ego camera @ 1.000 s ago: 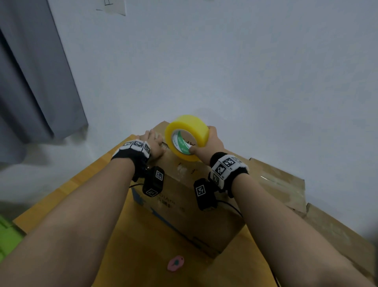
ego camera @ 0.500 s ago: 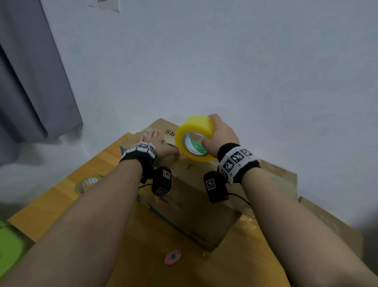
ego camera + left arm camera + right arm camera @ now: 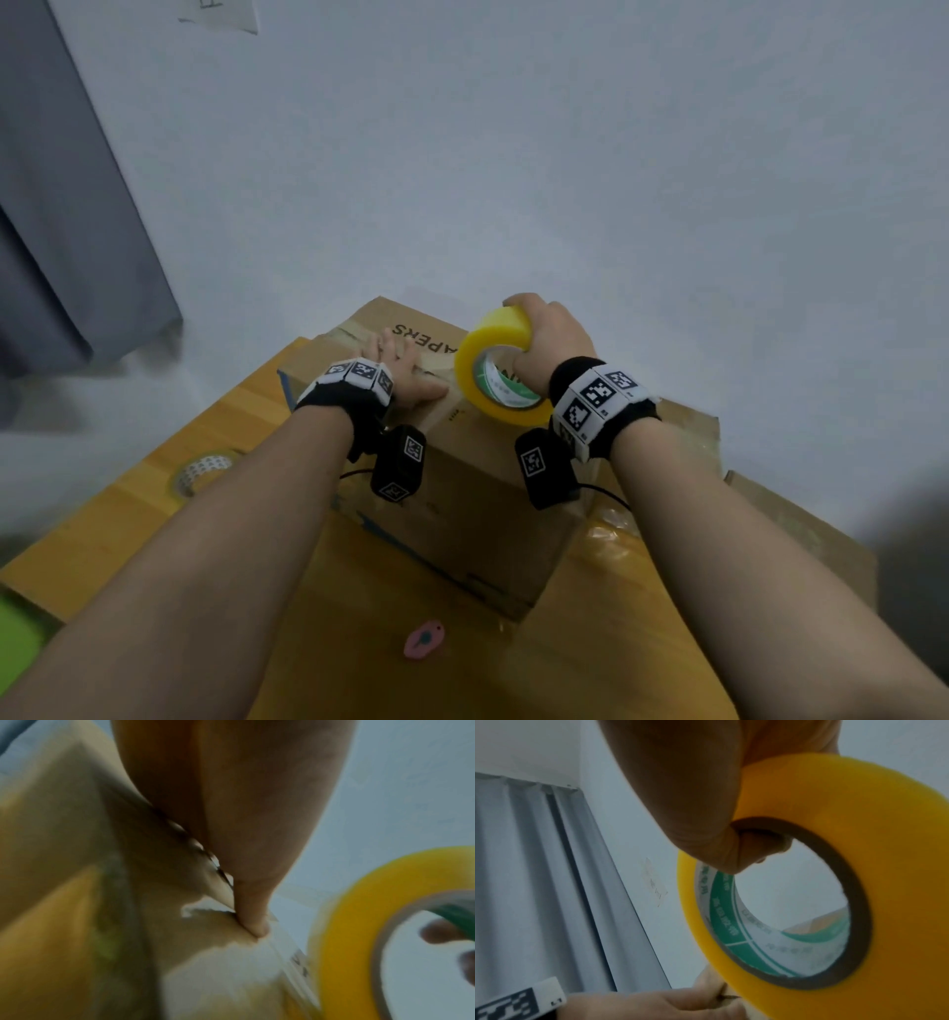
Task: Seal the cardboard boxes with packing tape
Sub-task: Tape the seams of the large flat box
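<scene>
A brown cardboard box [image 3: 462, 514] stands on the wooden table, printed letters on its top. My left hand [image 3: 398, 367] lies flat on the box top, fingers straight, pressing over the taped seam; in the left wrist view the thumb [image 3: 253, 914] presses on the cardboard [image 3: 64, 841]. My right hand [image 3: 552, 334] grips a yellow roll of packing tape [image 3: 493, 365] through its core, held on edge just above the box's top right part. The right wrist view shows fingers curled through the roll [image 3: 821, 882]. Clear tape [image 3: 285, 953] stretches from the thumb toward the roll [image 3: 359, 923].
A second, flatter tape roll [image 3: 197, 470] lies on the wooden table [image 3: 154, 514] at the left. A small pink cutter [image 3: 423, 639] lies in front of the box. Flattened cardboard [image 3: 796, 524] leans at the right. Grey curtain [image 3: 61, 231] and white wall behind.
My right hand has carried the yellow roll rightward along the box top, away from my left hand. The left hand stays pressed on the seam. The head view has tilted, bringing the second roll into sight.
</scene>
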